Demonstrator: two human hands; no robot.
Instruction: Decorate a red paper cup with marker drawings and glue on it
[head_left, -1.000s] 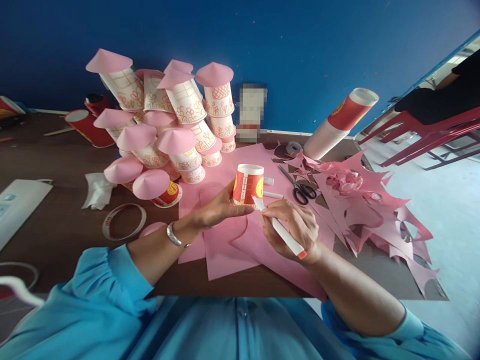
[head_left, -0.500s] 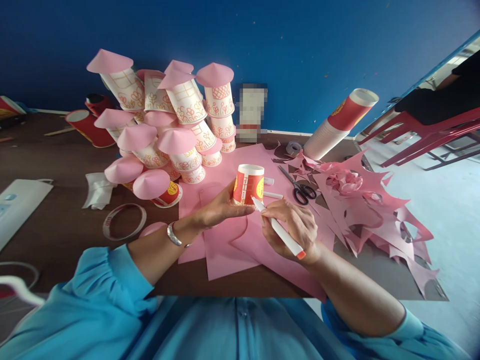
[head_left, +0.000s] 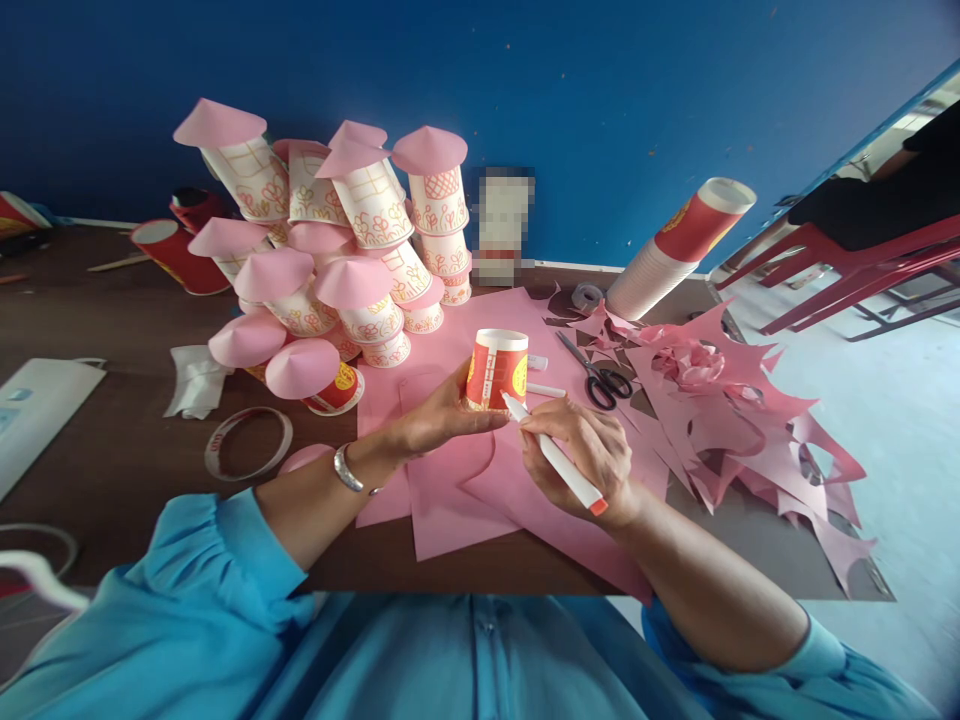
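Note:
My left hand (head_left: 448, 412) is wrapped round the lower side of a red and white paper cup (head_left: 499, 368), held upright above pink paper sheets (head_left: 457, 510). In my right hand (head_left: 581, 450) is a white marker pen (head_left: 564, 470) with an orange-red end, gripped like a pencil. Its tip meets or nearly meets the cup's lower front; which of the two I cannot tell. Just behind the cup lie a pen cap (head_left: 537, 362) and another white marker (head_left: 547, 391). A pair of black-handled scissors (head_left: 604, 382) rests to the right.
Stacked decorated cups with pink cone roofs (head_left: 352, 285) stand at the left. Pink paper scraps (head_left: 739, 410) spread over the right side. A tall leaning cup stack (head_left: 660, 265) is at the back right. One tape roll (head_left: 250, 443) lies at left, a smaller one (head_left: 589, 298) behind.
My right hand and the marker have shifted very slightly to the left and up. The cup and my left hand stay in place.

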